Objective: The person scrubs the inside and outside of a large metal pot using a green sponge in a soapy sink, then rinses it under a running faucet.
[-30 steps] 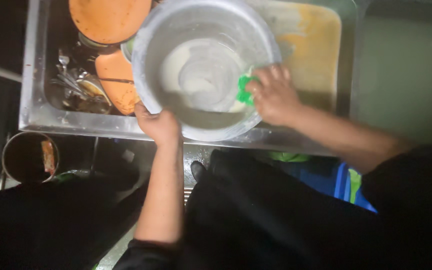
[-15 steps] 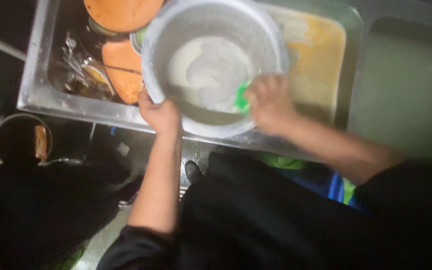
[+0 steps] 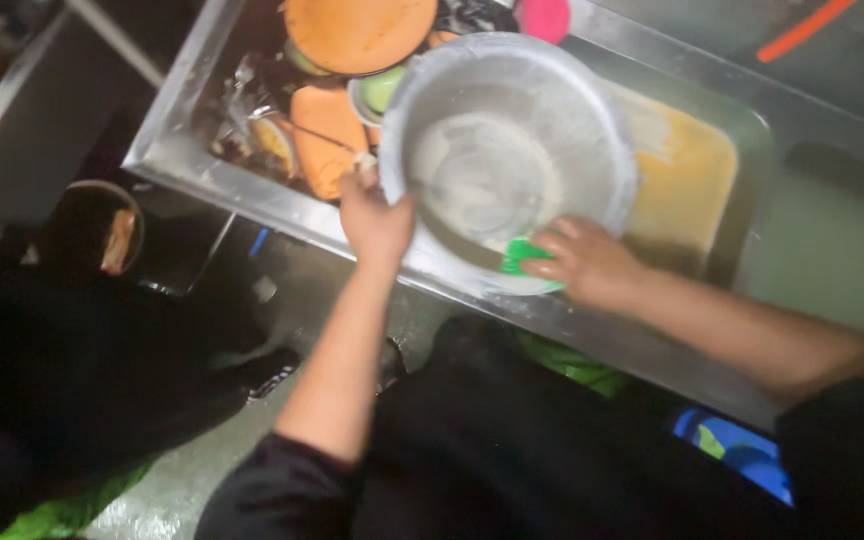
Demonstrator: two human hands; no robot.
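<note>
A large steel basin (image 3: 552,110) with soapy white residue inside sits tilted over the metal sink (image 3: 742,150). My left hand (image 3: 374,220) grips the basin's near-left rim. My right hand (image 3: 587,262) presses a green scrub pad (image 3: 519,254) against the basin's inner wall near its lower rim. Both forearms are bare below black sleeves.
Orange plates (image 3: 357,30) and bowls (image 3: 324,135) with cutlery are piled in the sink's left part. Murky yellowish water (image 3: 687,185) fills the right part. A pink item (image 3: 544,18) lies at the sink's back. A dark bucket (image 3: 92,235) stands on the floor at left.
My right hand and the green pad have slid down and leftward along the basin's inner wall to the lower rim. My left hand keeps its grip. The camera view has shifted.
</note>
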